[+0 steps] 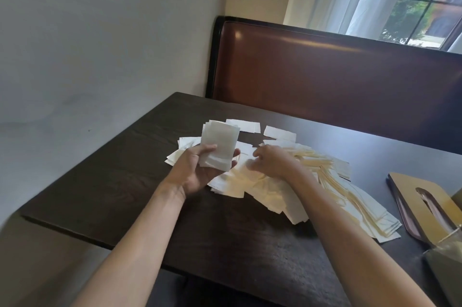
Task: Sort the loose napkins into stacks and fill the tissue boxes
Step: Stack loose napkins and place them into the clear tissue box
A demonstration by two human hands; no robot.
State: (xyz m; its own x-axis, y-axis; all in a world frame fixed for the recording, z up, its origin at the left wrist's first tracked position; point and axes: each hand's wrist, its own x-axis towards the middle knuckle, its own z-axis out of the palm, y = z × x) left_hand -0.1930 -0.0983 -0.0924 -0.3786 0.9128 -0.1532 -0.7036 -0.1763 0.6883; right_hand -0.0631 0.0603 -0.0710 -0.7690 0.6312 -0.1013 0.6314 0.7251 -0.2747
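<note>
Where the frame ended at the right edge, the tissue box [447, 209] was cut off, so you saw only its tan top with a dark slot and part of a dark side; a second, olive-toned box [447, 274] below it was also clipped and blurred. Your right hand [271, 161] was smeared by motion, and its fingertips were hard to make out. The fingers looked loosely curled down onto the pile [287, 189], touching the loose napkins near its middle, but you could not tell whether they pinched one.

Your left hand [202, 169] was clearer. It held a stack [218, 148] of white napkins upright above the pile's left side, thumb across the front and fingers curled behind, the lower edge seated in your palm.

The pile lay spread across the dark tabletop [120, 181], fanning from the centre toward the boxes at the right. Two separate napkins [243, 125] lay flat beyond it, near the brown bench back [325, 76].
</note>
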